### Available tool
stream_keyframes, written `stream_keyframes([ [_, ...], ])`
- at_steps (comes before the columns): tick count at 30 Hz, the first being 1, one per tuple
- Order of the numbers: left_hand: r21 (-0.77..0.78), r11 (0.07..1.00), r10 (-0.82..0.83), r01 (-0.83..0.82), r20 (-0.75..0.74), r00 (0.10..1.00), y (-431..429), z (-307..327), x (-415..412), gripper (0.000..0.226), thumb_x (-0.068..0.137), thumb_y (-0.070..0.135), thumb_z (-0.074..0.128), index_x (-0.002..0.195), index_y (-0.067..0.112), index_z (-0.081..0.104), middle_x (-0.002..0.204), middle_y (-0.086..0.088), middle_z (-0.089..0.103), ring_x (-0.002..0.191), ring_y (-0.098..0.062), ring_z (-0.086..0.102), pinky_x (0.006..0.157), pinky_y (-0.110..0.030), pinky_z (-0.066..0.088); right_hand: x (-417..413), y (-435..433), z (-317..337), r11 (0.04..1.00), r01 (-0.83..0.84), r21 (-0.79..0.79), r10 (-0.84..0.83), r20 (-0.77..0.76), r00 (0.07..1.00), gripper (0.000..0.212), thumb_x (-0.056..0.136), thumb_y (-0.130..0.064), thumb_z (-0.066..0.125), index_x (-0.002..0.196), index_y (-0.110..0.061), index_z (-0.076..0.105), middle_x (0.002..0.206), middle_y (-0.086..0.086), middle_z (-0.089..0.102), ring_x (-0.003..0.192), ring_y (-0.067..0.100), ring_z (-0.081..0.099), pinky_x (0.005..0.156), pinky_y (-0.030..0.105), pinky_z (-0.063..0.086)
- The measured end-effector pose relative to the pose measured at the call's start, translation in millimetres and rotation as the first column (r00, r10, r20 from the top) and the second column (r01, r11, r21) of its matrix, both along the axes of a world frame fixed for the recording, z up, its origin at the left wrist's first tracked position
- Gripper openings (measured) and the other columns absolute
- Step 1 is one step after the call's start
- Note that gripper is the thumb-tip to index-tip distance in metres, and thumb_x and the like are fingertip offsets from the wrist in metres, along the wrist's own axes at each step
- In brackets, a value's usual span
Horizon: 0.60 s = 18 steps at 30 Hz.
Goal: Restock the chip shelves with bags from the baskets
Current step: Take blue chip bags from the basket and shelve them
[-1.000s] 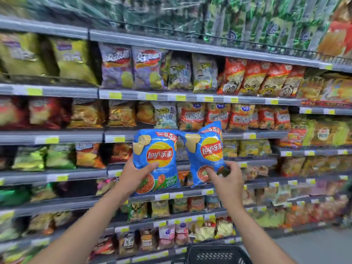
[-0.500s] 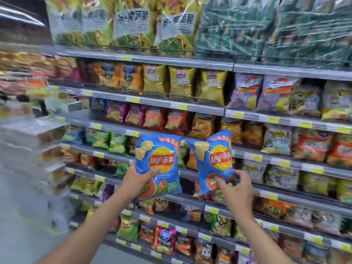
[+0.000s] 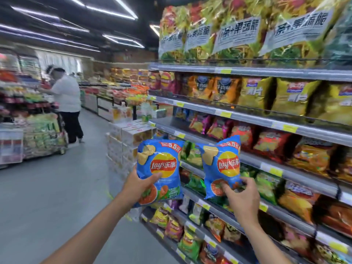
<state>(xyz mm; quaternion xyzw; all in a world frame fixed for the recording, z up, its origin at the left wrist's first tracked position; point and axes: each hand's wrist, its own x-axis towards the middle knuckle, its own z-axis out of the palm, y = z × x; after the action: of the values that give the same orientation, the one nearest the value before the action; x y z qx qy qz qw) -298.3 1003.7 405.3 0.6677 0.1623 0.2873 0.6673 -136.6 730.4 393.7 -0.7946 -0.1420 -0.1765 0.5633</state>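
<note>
Blue chip bag (image 3: 160,168) is gripped at lower edge by left hand (image 3: 139,184), thumb pressed on front; second blue bag (image 3: 222,164) is pinched at bottom by right hand (image 3: 241,197). Both are held upright, long axis vertical, before chip shelves (image 3: 247,116); second blue bag is judged nearer to chip shelves.

Place: I stand in a supermarket snack aisle | Evidence: long tiered metal shelves (image 3: 266,72) packed with chip bags (image 3: 293,96), yellow price tags (image 3: 225,114) along the shelf edges | stacked cartons (image 3: 131,134) at the aisle end | another person (image 3: 66,96) beside a stocked display (image 3: 38,134) | strip lights (image 3: 114,12) overhead
</note>
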Motion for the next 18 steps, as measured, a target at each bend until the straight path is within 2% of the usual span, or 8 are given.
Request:
stream_keyframes([
  [3,-0.003,0.999,0.040,-0.039,0.019,0.999,33,0,6,0.066,0.060,0.049,0.096,0.113,0.019,0.072,0.105,-0.001,0.081,0.100,-0.025,0.077,0.090,-0.044,0.060,16,45,0,0.998,-0.054,0.029,0.054,-0.014,0.998,0.047,0.075,-0.038,0.089,0.100,-0.018,0.054,0.098,-0.002,0.056,0.089,0.019,0.057,0.066,0.034,0.041],
  [4,0.004,0.999,0.051,-0.051,0.023,0.998,45,2,12,0.065,0.060,0.048,0.097,0.114,0.020,0.071,0.106,-0.001,0.081,0.100,-0.025,0.077,0.089,-0.043,0.060,23,60,1,0.997,-0.071,0.028,0.072,-0.019,0.997,0.047,0.075,-0.040,0.089,0.098,-0.020,0.053,0.097,-0.003,0.055,0.088,0.017,0.056,0.065,0.033,0.041],
  [6,0.014,0.998,0.069,-0.069,0.020,0.997,69,5,29,0.044,0.077,0.024,0.090,0.115,0.020,0.070,0.105,0.000,0.081,0.099,-0.025,0.077,0.089,-0.044,0.061,42,89,4,0.994,-0.103,0.024,0.104,-0.028,0.994,0.047,0.075,-0.041,0.089,0.096,-0.021,0.052,0.097,-0.003,0.055,0.085,0.011,0.055,0.061,0.028,0.039],
  [8,0.023,0.996,0.088,-0.089,0.021,0.996,94,8,53,0.037,0.083,0.014,0.085,0.116,0.021,0.069,0.106,0.000,0.081,0.098,-0.024,0.077,0.091,-0.046,0.061,64,116,7,0.992,-0.124,0.024,0.124,-0.023,0.992,0.046,0.075,-0.038,0.090,0.093,-0.021,0.051,0.097,-0.001,0.056,0.084,0.008,0.055,0.059,0.024,0.037],
  [11,0.037,0.995,0.088,-0.089,0.022,0.996,128,15,89,0.046,0.078,0.024,0.088,0.120,0.021,0.069,0.109,-0.001,0.080,0.103,-0.027,0.076,0.093,-0.049,0.060,101,154,10,0.990,-0.140,0.008,0.140,-0.026,0.990,0.045,0.075,-0.038,0.090,0.089,-0.025,0.049,0.096,-0.002,0.056,0.084,0.008,0.054,0.059,0.026,0.037],
  [13,0.038,0.995,0.090,-0.091,0.027,0.996,149,17,111,0.061,0.071,0.038,0.095,0.123,0.022,0.067,0.111,0.001,0.080,0.103,-0.025,0.076,0.095,-0.051,0.060,125,177,11,0.989,-0.148,-0.008,0.148,-0.030,0.989,0.045,0.075,-0.040,0.089,0.089,-0.027,0.048,0.096,-0.003,0.055,0.085,0.010,0.054,0.060,0.028,0.038],
  [15,0.037,0.996,0.082,-0.084,0.037,0.996,168,17,130,0.075,0.060,0.052,0.094,0.124,0.023,0.068,0.112,0.002,0.079,0.103,-0.024,0.076,0.096,-0.052,0.059,146,199,14,0.989,-0.148,-0.017,0.147,-0.024,0.989,0.046,0.075,-0.042,0.089,0.090,-0.025,0.049,0.095,-0.004,0.056,0.085,0.011,0.055,0.061,0.029,0.039],
  [18,0.026,0.997,0.070,-0.071,0.040,0.997,198,17,154,0.070,0.064,0.048,0.094,0.124,0.024,0.067,0.113,0.001,0.079,0.104,-0.025,0.076,0.097,-0.054,0.059,170,231,17,0.988,-0.149,-0.025,0.149,-0.030,0.988,0.046,0.074,-0.041,0.089,0.089,-0.023,0.050,0.093,-0.003,0.056,0.083,0.009,0.053,0.061,0.029,0.038],
])
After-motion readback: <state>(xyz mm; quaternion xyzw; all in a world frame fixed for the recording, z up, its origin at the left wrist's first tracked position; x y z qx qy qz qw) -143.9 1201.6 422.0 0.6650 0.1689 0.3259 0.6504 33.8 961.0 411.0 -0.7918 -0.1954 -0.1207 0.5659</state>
